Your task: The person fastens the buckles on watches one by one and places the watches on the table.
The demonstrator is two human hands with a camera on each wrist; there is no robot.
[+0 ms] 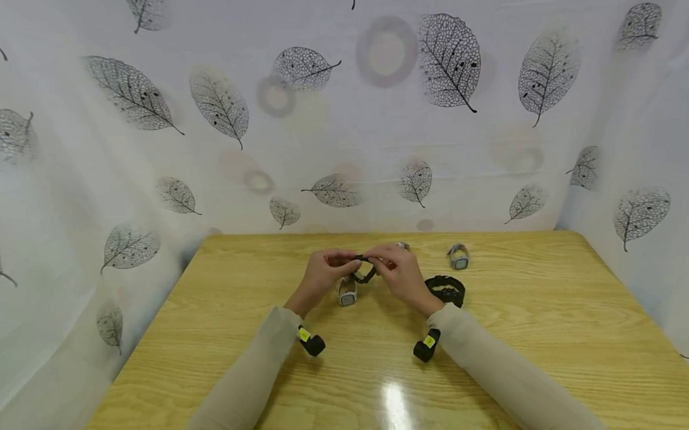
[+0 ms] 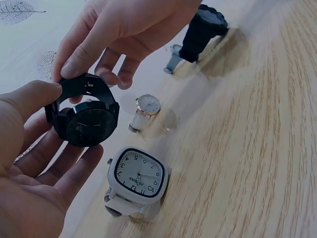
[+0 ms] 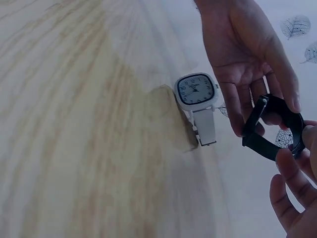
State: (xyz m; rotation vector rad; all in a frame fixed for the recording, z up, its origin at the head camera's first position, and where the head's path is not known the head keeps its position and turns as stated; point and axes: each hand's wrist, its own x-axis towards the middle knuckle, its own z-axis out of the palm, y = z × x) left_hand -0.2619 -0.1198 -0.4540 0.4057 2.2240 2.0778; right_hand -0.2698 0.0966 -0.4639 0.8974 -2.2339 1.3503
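Note:
Between both hands, raised off the table, is a black wristwatch with its strap bent into a loop. My left hand pinches one side of the strap with the thumb on top, its other fingers lying under and beside the dial. My right hand pinches the strap near the holes, thumb and fingertips close to the left thumb. Just below the hands on the table stands a white square-faced watch. Behind it lies a smaller watch with a rose-gold rim and light strap.
A second black watch sits beside my right wrist on the wooden table. Farther back on the right is a light grey square watch. A leaf-patterned white curtain hangs behind the table's far edge.

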